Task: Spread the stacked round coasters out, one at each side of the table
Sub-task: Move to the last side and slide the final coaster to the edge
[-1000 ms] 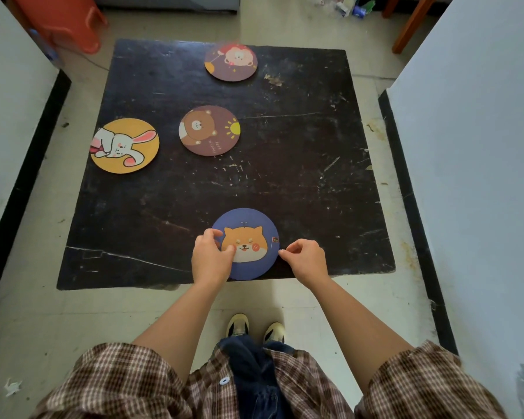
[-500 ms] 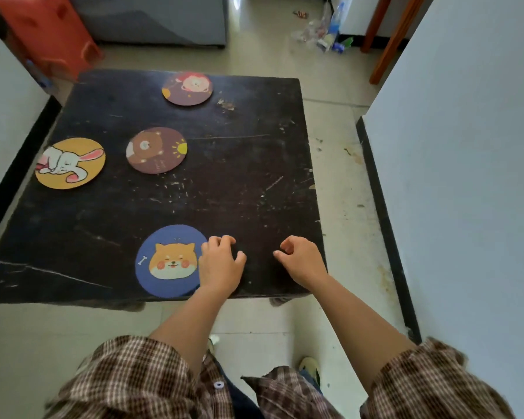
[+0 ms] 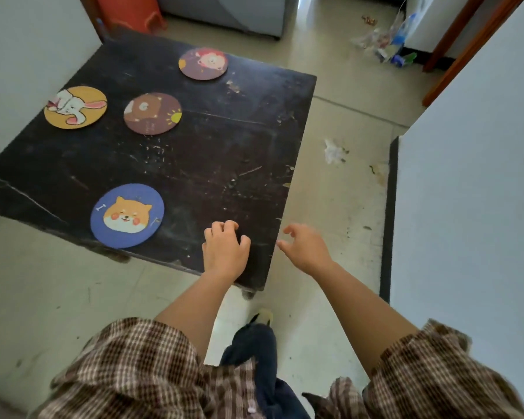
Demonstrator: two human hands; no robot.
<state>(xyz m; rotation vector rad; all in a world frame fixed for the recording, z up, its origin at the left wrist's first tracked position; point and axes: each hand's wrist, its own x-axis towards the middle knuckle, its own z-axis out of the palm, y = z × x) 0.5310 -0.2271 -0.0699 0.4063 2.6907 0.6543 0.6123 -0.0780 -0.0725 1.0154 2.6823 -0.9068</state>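
Observation:
Several round coasters lie flat on the black table (image 3: 224,140). The blue coaster with a dog (image 3: 127,215) sits at the near edge. The yellow rabbit coaster (image 3: 75,107) is at the left side, the brown bear coaster (image 3: 152,113) lies near the middle, and the purple lion coaster (image 3: 203,63) is at the far edge. My left hand (image 3: 224,249) hovers over the table's near right corner, fingers curled, holding nothing. My right hand (image 3: 304,246) is just past the table's right edge, fingers loosely apart and empty.
White walls or panels stand close on the left (image 3: 28,55) and right (image 3: 472,207). An orange stool (image 3: 127,10) and a grey cabinet (image 3: 224,10) are beyond the table. Bottles and litter (image 3: 387,43) lie on the tiled floor near a wooden leg (image 3: 466,49).
Both hands have let go of the blue dog coaster, which stays at the near edge. The hands and my view have shifted right, toward the table's right side.

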